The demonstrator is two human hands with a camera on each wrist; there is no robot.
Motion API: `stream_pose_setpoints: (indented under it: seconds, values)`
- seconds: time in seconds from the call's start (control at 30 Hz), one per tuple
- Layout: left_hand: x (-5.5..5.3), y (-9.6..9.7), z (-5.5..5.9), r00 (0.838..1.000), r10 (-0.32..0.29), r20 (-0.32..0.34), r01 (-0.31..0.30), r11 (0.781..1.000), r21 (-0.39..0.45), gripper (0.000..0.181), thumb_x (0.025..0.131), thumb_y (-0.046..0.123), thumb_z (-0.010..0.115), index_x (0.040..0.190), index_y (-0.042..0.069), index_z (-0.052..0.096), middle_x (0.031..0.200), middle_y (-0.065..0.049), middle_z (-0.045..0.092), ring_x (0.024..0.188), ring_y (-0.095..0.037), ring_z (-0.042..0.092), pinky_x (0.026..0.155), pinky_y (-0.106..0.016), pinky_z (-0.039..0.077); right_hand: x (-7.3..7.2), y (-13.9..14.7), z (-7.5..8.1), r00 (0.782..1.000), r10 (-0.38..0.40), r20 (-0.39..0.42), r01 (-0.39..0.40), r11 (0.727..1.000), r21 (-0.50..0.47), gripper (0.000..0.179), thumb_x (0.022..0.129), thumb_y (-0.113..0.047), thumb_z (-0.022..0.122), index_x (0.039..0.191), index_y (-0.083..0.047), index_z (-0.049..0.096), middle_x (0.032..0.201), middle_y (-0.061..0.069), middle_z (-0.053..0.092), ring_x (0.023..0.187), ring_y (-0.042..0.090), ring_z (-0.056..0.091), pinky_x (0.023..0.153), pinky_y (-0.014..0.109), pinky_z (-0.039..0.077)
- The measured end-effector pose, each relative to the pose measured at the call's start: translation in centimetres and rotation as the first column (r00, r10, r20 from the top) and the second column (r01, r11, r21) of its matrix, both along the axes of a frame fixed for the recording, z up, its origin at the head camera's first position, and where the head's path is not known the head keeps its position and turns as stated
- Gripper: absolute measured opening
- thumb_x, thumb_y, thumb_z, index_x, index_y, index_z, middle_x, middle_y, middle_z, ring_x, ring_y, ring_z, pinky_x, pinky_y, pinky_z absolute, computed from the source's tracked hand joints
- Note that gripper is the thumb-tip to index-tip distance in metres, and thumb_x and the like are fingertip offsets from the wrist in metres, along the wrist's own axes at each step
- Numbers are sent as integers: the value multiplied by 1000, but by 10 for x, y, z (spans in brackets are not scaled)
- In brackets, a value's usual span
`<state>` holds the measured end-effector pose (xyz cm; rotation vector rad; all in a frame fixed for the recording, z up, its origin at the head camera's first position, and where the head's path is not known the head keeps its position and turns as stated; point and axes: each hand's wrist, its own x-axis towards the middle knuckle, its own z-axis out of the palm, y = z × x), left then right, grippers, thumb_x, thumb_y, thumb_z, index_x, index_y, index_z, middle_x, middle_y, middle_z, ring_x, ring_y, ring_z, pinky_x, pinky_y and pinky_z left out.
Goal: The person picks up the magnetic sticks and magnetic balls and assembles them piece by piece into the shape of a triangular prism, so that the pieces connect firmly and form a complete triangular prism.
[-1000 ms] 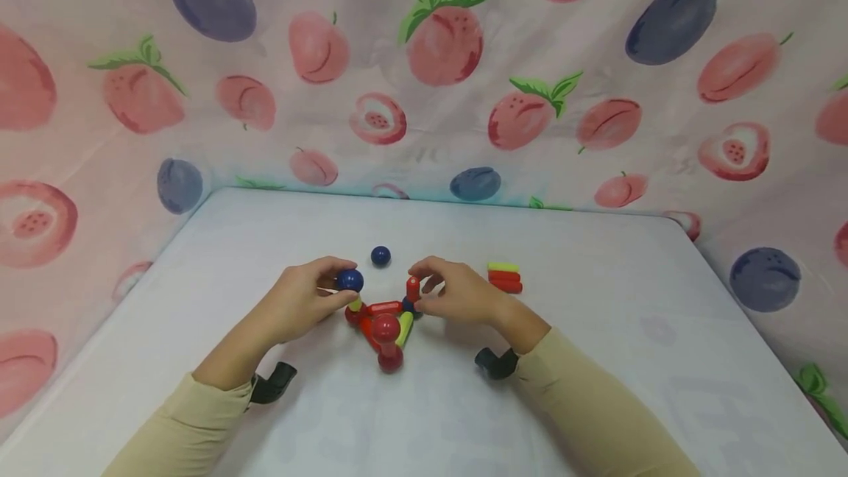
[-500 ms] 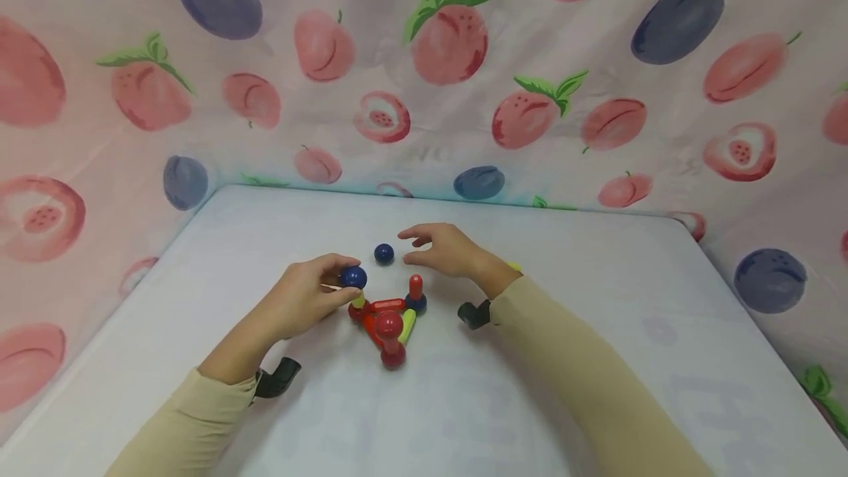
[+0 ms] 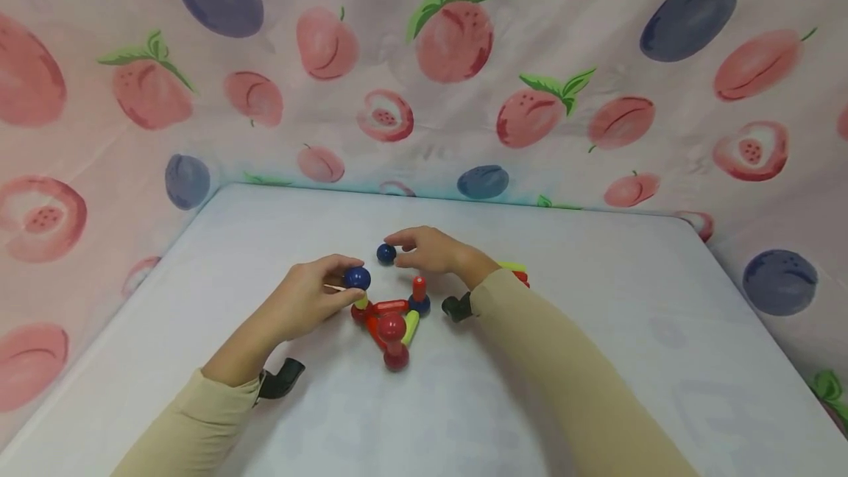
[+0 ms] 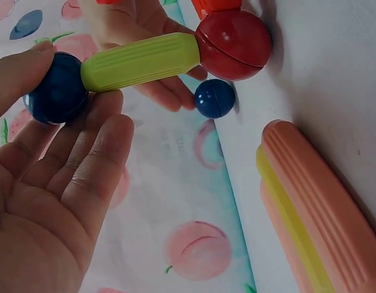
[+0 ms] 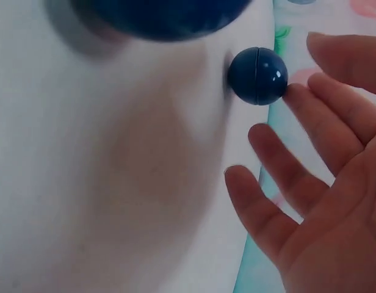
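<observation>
My left hand [image 3: 308,297] pinches a blue ball [image 3: 357,278] between thumb and fingers. That ball tops a yellow-green rod [image 4: 142,61], which rises from a red ball [image 4: 234,46] at one corner of a triangle of balls and rods. At another corner, an upright red rod [image 3: 419,288] stands on a blue ball [image 3: 419,305]. The front corner carries a red ball [image 3: 391,327] raised above a lower red ball [image 3: 396,358]. Behind the triangle, my right hand [image 3: 430,250] reaches a loose blue ball [image 5: 258,75], fingers spread; whether the fingertips touch it I cannot tell.
Loose red and yellow-green rods [image 3: 520,273] lie on the white table [image 3: 596,300], partly hidden behind my right forearm. A fruit-print cloth [image 3: 450,124] hangs behind the table. Black curved pieces [image 3: 281,379] are at my wrists.
My right hand has left the upright red rod and moved back and left to the loose blue ball. The left hand keeps its grip on its blue ball.
</observation>
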<state>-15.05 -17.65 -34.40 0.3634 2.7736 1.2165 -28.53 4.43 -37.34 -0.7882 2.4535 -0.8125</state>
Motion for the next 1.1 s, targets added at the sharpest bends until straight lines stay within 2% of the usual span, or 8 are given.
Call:
stream_pose_setpoints:
  seconds: [0.1, 0.23, 0.5, 0.63, 0.73, 0.87, 1.1]
  values:
    - [0, 1, 1, 1000, -4, -2, 4, 1000, 6, 46, 92, 19, 74, 132, 3, 60, 110, -10, 71, 101, -26, 70, 87, -41, 57, 0, 1, 0, 998, -54, -36, 54, 999, -8, 49, 98, -24, 65, 144, -14, 55, 139, 7, 56, 127, 25, 51, 103, 42, 46]
    - [0, 2, 1, 1000, -3, 0, 3, 1000, 6, 46, 92, 18, 74, 133, 2, 59, 111, -11, 71, 101, -27, 69, 86, -41, 57, 2, 6, -1, 991, -129, -26, 128, 992, -17, 47, 94, -20, 69, 139, -14, 59, 135, 8, 57, 121, 25, 53, 96, 39, 50]
    - [-1, 3, 2, 1000, -5, -1, 5, 1000, -2, 46, 92, 18, 74, 133, 3, 59, 111, -11, 70, 103, -27, 69, 87, -42, 56, 9, 13, -5, 993, -118, 17, 117, 991, 66, 53, 94, -17, 68, 145, -25, 54, 147, 9, 50, 133, 28, 46, 106, 50, 42]
    - [-2, 3, 1, 1000, -8, -8, 8, 1000, -4, 45, 92, 18, 74, 132, 3, 60, 110, -10, 70, 102, -27, 69, 86, -42, 57, 12, 19, -7, 989, -149, 7, 148, 986, 78, 46, 94, -14, 68, 140, -21, 60, 145, 8, 52, 132, 27, 47, 108, 48, 40]
    - [-2, 4, -1, 1000, -13, -14, 13, 1000, -5, 45, 92, 19, 75, 132, 4, 60, 109, -9, 70, 102, -27, 68, 86, -41, 57, 16, 26, -9, 984, -176, -18, 177, 981, 86, 41, 95, -15, 68, 135, -17, 62, 139, 7, 56, 126, 25, 52, 106, 44, 44]
    - [-1, 3, -2, 1000, -17, -19, 17, 1000, -4, 45, 92, 20, 75, 131, 4, 61, 110, -9, 70, 103, -27, 68, 86, -41, 57, 26, 36, -2, 978, -197, -62, 198, 980, 7, 41, 95, -18, 69, 134, -12, 61, 128, 6, 61, 114, 22, 57, 97, 38, 50]
    - [4, -2, -2, 999, -16, -46, 15, 1000, -8, 45, 92, 21, 75, 130, 2, 61, 109, -9, 70, 101, -27, 69, 85, -41, 57, 53, 47, 26, 975, -182, -130, 159, 973, -168, 42, 96, -18, 68, 134, -7, 58, 122, 4, 63, 111, 20, 60, 87, 33, 55]
